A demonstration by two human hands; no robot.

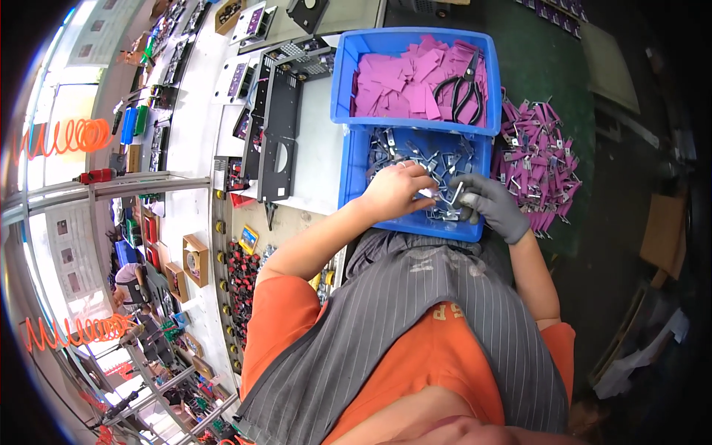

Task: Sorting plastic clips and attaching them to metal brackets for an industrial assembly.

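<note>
My left hand (401, 190), bare, is over the lower blue bin (356, 180), its fingers bent together around something small and pale that I cannot make out. Close beside it, my right hand (495, 209) wears a grey glove and pinches a thin, bent metal bracket (457, 193) between thumb and fingers. Loose metal brackets (383, 148) lie in a jumble in this bin under both hands. Behind it, the upper blue bin (342, 78) holds many flat pink pieces (393, 74). Black-handled pliers (467, 93) lie on top of them.
To the right of the bins is a heap of metal brackets with pink strips (541, 167). A black metal chassis (280, 137) stands on the left worktable. Further left are an assembly line, coiled orange hoses (81, 137) and another person (132, 282).
</note>
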